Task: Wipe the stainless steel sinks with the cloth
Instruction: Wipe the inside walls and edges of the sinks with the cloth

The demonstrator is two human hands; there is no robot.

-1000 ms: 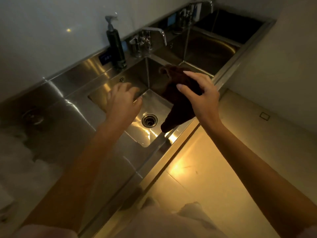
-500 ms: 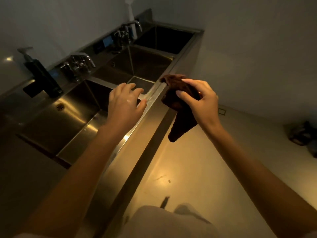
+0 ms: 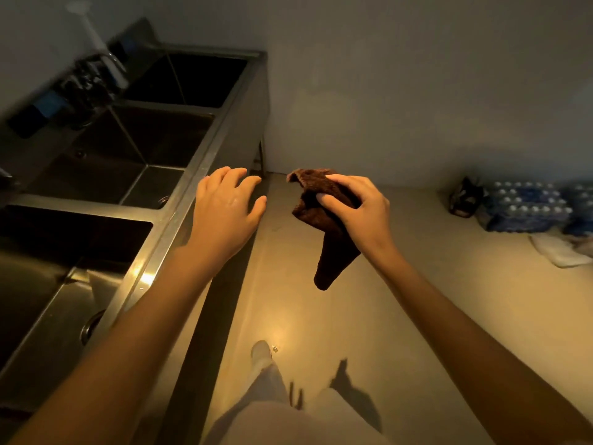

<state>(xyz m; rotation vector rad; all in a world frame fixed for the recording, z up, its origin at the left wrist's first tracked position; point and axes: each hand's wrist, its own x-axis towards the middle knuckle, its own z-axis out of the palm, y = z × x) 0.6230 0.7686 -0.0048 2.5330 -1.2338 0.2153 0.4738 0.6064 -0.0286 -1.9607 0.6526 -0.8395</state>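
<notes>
A stainless steel unit with three sink basins [image 3: 179, 200] runs along the left wall. My right hand [image 3: 356, 210] grips a dark brown cloth [image 3: 327, 239], which hangs down over the floor to the right of the sinks. My left hand [image 3: 224, 210] hovers with relaxed, spread fingers over the front rim of the unit, beside the middle basin [image 3: 128, 155], holding nothing. The near basin [image 3: 48, 271] lies at the lower left, its drain partly behind my left forearm.
Blurred taps [image 3: 93, 78] stand at the back of the sinks. The far basin [image 3: 189, 78] ends near the wall corner. Packs of water bottles [image 3: 526, 207] and a dark bag [image 3: 465, 197] sit on the floor at right, with a pale cloth [image 3: 558, 252]. My legs show below.
The view has swung right and away from the sinks. Both hands have shifted off the basin, and the cloth now hangs over the floor instead of over the sink.
</notes>
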